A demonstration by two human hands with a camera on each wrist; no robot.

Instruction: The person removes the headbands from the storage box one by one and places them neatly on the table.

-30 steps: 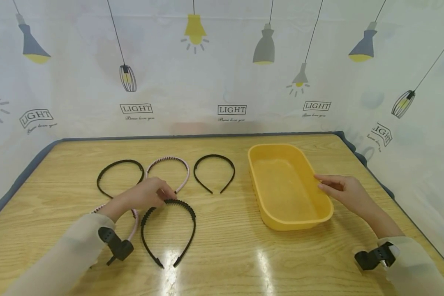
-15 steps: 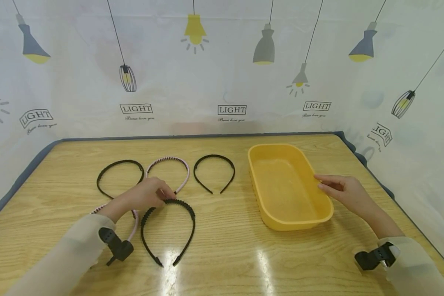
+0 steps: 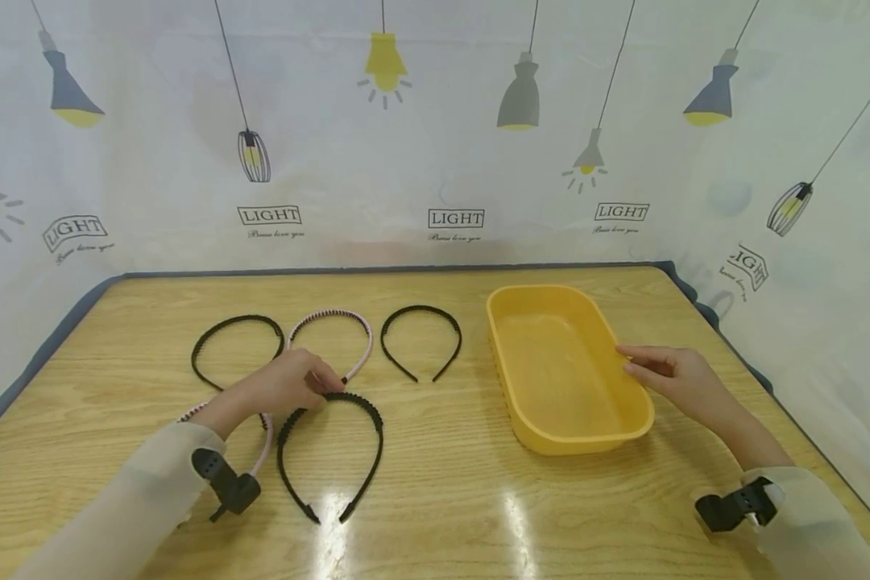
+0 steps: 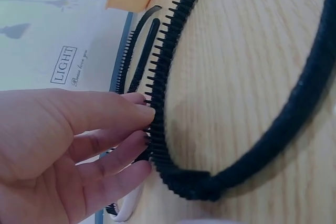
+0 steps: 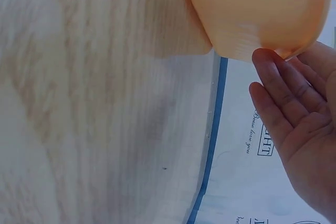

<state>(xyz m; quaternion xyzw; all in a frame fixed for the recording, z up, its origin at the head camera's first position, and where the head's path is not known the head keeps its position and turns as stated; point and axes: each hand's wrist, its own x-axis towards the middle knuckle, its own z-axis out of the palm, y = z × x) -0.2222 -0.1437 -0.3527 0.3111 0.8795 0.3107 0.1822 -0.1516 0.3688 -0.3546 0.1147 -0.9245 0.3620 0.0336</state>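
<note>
My left hand [image 3: 290, 379] pinches the toothed top of a black headband [image 3: 377, 439], which lies on the table with its two ends toward me. In the left wrist view, the thumb and fingertips [image 4: 144, 114] meet at the row of comb teeth. At the right, my right hand [image 3: 677, 379] has its fingers against the outer side of a yellow plastic basket [image 3: 507, 379], near its rim. The right wrist view shows those fingers [image 5: 283, 87] mostly straight, touching the basket's wall. Nothing lies inside the basket.
Behind the left hand lie a black headband [image 3: 196, 354], a pink headband [image 3: 369, 342] and another black headband [image 3: 459, 338]. A second pink headband [image 3: 267, 443] is partly covered by the left forearm. A lamp-print cloth [image 3: 362, 177] hangs behind the wooden table [image 3: 435, 483].
The whole head view has shifted down very slightly. Both hands, the headbands and the basket keep their places.
</note>
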